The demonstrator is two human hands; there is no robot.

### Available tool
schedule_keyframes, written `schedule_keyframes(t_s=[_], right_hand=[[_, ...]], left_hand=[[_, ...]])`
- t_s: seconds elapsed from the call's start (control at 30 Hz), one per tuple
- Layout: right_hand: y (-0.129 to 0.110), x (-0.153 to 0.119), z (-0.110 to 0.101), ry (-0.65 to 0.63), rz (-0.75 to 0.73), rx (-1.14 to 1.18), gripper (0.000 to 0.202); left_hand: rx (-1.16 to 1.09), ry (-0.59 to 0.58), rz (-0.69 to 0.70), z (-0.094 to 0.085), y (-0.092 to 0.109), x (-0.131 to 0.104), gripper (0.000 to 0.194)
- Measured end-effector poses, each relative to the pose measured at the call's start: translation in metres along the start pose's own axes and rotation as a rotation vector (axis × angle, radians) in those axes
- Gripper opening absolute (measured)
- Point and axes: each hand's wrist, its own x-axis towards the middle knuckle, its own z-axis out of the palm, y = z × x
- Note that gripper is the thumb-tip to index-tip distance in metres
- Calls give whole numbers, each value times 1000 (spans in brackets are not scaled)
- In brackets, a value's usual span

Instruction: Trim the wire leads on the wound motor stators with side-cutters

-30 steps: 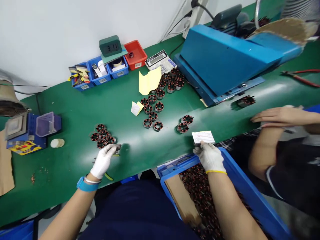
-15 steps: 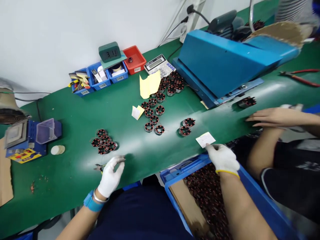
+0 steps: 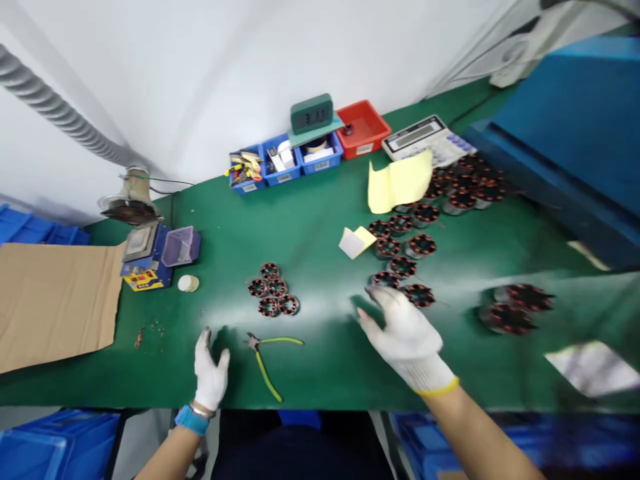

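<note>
Gloved in white, my left hand [image 3: 211, 371] hovers low over the bench near its front edge, fingers apart and empty. Just right of it lies a pair of green-handled side cutters [image 3: 263, 361] with its handles spread. A small cluster of copper-wound motor stators [image 3: 277, 287] sits beyond the cutters. My right hand [image 3: 401, 332], also in a white glove with a yellow cuff, is open with thumb and fingers apart. Its fingertips are beside the front stators [image 3: 418, 295] of a longer group; whether they touch is unclear. Nothing shows in its grasp.
A folded slip [image 3: 356, 242] and yellow paper [image 3: 400, 181] lie by the stators. Two blurred stators [image 3: 510, 318] and a white paper [image 3: 593, 369] are at right. Small bins [image 3: 321, 162], a calculator [image 3: 425, 140] and a blue machine [image 3: 575, 133] stand behind; cardboard [image 3: 60, 300] covers the left end.
My view has swung left. My right hand has left the white paper and moved left to the stator group. My left hand has moved left, away from the side cutters, and its fingers have spread.
</note>
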Motion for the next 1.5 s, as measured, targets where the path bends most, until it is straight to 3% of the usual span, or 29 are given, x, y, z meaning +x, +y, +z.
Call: schedule_keyframes(t_s=[0.1, 0.17, 0.3, 0.4, 0.47, 0.6, 0.73, 0.87, 1.03, 1.2, 1.37, 1.5], right_hand=[[-30, 71, 38, 32, -127, -119, 57], [-36, 107, 58, 85, -109, -209, 69], [-30, 138, 98, 116, -18, -294, 61], [-24, 129, 124, 132, -45, -285, 64], [-22, 113, 132, 209, -20, -282, 70], [-20, 65, 127, 333, 124, -323, 67], [-18, 22, 119, 323, 202, -408, 60], [-18, 6, 120, 301, 196, -478, 56], [-20, 10, 124, 316, 168, -535, 56], [-27, 28, 125, 318, -15, -614, 64], [-28, 61, 129, 255, -108, -667, 61], [-16, 84, 133, 148, -177, -673, 45]], left_hand=[[46, -66, 93, 5, -32, -6, 63], [60, -89, 158, 10, -44, -14, 62], [10, -37, 182, 21, -52, -24, 59], [-70, 2, 189, 28, -50, -21, 57], [-133, -9, 206, 30, -46, -18, 55], [-306, -104, 269, 30, -38, -10, 56], [-468, -111, 306, 29, -35, -4, 58], [-565, -94, 304, 31, -35, 0, 56], [-579, -118, 320, 31, -34, 2, 57], [-618, -124, 300, 33, -37, 1, 54], [-606, -138, 249, 34, -38, -1, 53], [-558, -151, 226, 33, -44, -8, 52]])
